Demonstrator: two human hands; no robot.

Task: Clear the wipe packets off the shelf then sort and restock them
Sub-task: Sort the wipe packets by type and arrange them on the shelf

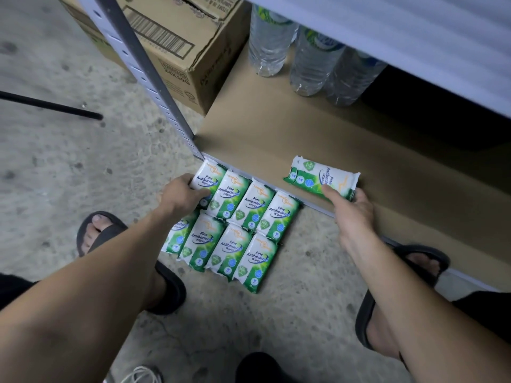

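Now | L hand [184, 196] grips corner pkt [208, 174] of floor grid [260, 210] | R hand [349, 214] holds 2nd pkt [320, 176] on shelf [276, 128] | cleared + sorted, I'd say; restock just starting, 8 left on floor

Black slide sandals on both feet, one wide strap each: L sandal [110, 230], R sandal [425, 254]. Toes bare out front. Dark fabric [11, 288] at L knee, same at R edge; garment type unclear. Forearms bare; L hand [182, 194], R hand [351, 214] bare too.
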